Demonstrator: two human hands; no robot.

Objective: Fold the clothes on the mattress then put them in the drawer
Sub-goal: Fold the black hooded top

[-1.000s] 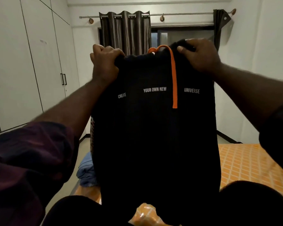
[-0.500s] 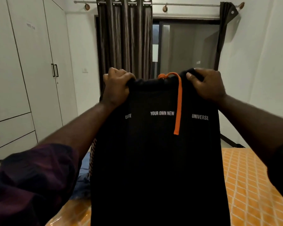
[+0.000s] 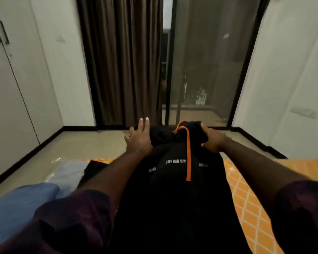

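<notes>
The black garment [image 3: 173,189] runs down the middle of the view, waistband at the far end between the two hands, and the orange-patterned mattress [image 3: 255,208] shows just to its right. The right hand [image 3: 212,142] has a firm grip, fingers curled round the waistband corner. The left hand [image 3: 139,140] is another story: fingers straight and fanned upward, palm against the opposite corner. Whether the thumb pinches cloth underneath cannot be told.

To lay it out well, the call would be to get both corners level, pull the waistband taut and put the cloth flat on the mattress before any fold. That bulge under the print needs smoothing, and the orange drawstring [image 3: 188,158] hanging down the front should be tucked in. Blue clothes [image 3: 26,202] wait at the left.

White lettering across the front reads "CREATE" and "YOUR OWN NEW". A third word on the right is creased and too blurred to read.
</notes>
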